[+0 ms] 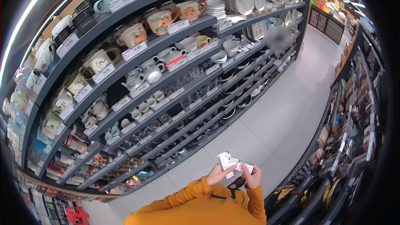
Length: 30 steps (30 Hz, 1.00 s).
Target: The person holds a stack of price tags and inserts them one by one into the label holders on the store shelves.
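In front of my orange sweater, at the bottom of the head view, I hold several white printed price labels [224,158]. My left hand [217,175] is closed around the fanned bunch, its thumb lying on top. From the other side, my right hand [253,178] pinches the end of one label [245,166] that lies across the others. The print is too small to read. A dark strap or cord [235,184] hangs just below my hands.
Long grey shelves [183,33] on the left carry mugs [160,21], teapots [153,73], bowls [230,48] and plates [243,2], with labels along their edges. Racks of packed goods [346,133] line the right. A tiled aisle [283,112] runs between. A red basket-like object [77,216] stands lower left.
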Motion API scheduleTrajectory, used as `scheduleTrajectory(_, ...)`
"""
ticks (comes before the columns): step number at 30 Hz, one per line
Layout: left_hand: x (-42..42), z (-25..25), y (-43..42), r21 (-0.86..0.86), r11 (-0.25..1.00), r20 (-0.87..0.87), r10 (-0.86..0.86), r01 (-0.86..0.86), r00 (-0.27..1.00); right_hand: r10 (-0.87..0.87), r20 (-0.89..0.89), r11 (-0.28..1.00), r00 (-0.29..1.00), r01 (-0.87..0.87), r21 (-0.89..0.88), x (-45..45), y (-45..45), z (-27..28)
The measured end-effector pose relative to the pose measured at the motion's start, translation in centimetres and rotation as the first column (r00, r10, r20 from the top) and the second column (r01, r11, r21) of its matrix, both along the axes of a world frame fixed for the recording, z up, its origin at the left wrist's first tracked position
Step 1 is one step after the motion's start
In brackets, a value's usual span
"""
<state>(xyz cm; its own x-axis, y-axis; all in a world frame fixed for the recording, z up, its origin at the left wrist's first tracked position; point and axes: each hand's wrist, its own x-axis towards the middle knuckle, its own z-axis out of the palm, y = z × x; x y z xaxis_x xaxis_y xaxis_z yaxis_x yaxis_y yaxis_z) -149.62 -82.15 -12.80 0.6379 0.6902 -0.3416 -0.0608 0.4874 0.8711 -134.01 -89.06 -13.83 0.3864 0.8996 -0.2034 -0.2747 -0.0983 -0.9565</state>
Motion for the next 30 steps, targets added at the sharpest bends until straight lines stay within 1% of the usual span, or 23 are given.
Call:
scheduleTrajectory(2, 4.8, 0.5, 0.9, -0.01, 1.0, 0.024, 0.028, -0.027, 0.999, 0.045, 0.038, 0.999, 0.998, -0.045, -0.005, 5.1, 1.1, 0.5)
scheduleTrajectory(5, 11.5, 0.1, 2.5, 0.033, 0.998, -0.024, 0.054, -0.053, 0.998, 0.155, 0.095, 0.988, 0.983, -0.155, -0.006, 12.8, 3.5, 0.5)
scheduleTrajectory(8, 16.6, 1.2, 4.2, 0.01, 0.999, -0.023, 0.047, -0.047, 0.999, 0.255, 0.152, 0.967, 0.955, -0.251, -0.044, 19.1, 5.5, 1.2)
scheduleTrajectory(11, 21.7, 0.5, 5.9, -0.03, 0.99, 0.035, 0.137, -0.136, 0.99, 0.253, 0.159, 0.967, 0.954, -0.248, -0.053, 23.4, 7.9, 2.7)
scheduleTrajectory(12, 23.2, 0.7, 6.8, -0.017, 0.992, -0.019, 0.126, -0.126, 0.992, 0.264, 0.151, 0.965, 0.953, -0.258, -0.055, 24.9, 8.7, 2.2)
scheduleTrajectory(15, 27.9, 0.2, 9.7, -0.021, 0.99, 0.018, 0.141, -0.14, 0.99, 0.292, 0.235, 0.956, 0.927, -0.276, -0.098, 29.7, 11.5, 1.6)
scheduleTrajectory(16, 29.4, 0.1, 10.9, -0.046, 0.994, -0.02, 0.1, -0.1, 0.995, 0.262, 0.267, 0.965, 0.927, -0.248, -0.084, 31.3, 12.6, 1.8)
scheduleTrajectory(19, 35.8, -0.2, 14.1, -0.012, 0.994, 0.02, 0.105, -0.104, 0.994, 0.2, 0.27, 0.98, 0.942, -0.193, -0.053, 37.3, 16.3, 0.7)
scheduleTrajectory(20, 38.1, -0.7, 15.4, -0.021, 0.997, 0.017, 0.076, -0.076, 0.997, 0.184, 0.288, 0.982, 0.94, -0.185, -0.024, 39.6, 17.5, 0.1)
scheduleTrajectory(22, 42.9, -1.3, 18.2, -0.037, 0.999, 0.01, 0.012, -0.012, 1.0, 0.121, 0.292, 0.992, 0.949, -0.121, -0.02, 44.3, 19.4, 0.0)
scheduleTrajectory(24, 47.9, -1.9, 21.1, -0.017, 0.999, 0.04, -0.046, 0.046, 0.998, 0.038, 0.296, 0.999, 0.954, -0.037, -0.007, 49.0, 21.1, 0.5)
scheduleTrajectory(26, 53.5, -1.6, 23.5, 0.026, 0.994, 0.09, -0.106, 0.104, 0.99, -0.032, 0.298, 0.999, 0.954, 0.024, 0.032, 54.6, 22.1, -1.0)
scheduleTrajectory(27, 56.2, -1.0, 24.3, 0.036, 0.99, 0.081, -0.139, 0.137, 0.987, -0.062, 0.288, 0.998, 0.956, 0.051, 0.046, 57.3, 22.1, -1.7)
scheduleTrajectory(28, 60.5, 0.2, 26.1, 0.047, 0.986, 0.059, -0.166, 0.163, 0.984, -0.096, 0.206, 0.994, 0.974, 0.085, 0.063, 61.9, 22.9, -1.1)
scheduleTrajectory(29, 62.8, 0.9, 27.2, 0.069, 0.981, 0.037, -0.185, 0.182, 0.982, -0.124, 0.122, 0.99, 0.985, 0.114, 0.088, 64.6, 23.4, -0.8)
scheduleTrajectory(30, 64.8, 0.8, 28.4, 0.108, 0.969, 0.006, -0.223, 0.221, 0.975, -0.11, 0.096, 0.991, 0.989, 0.102, 0.084, 66.9, 24.2, -0.5)
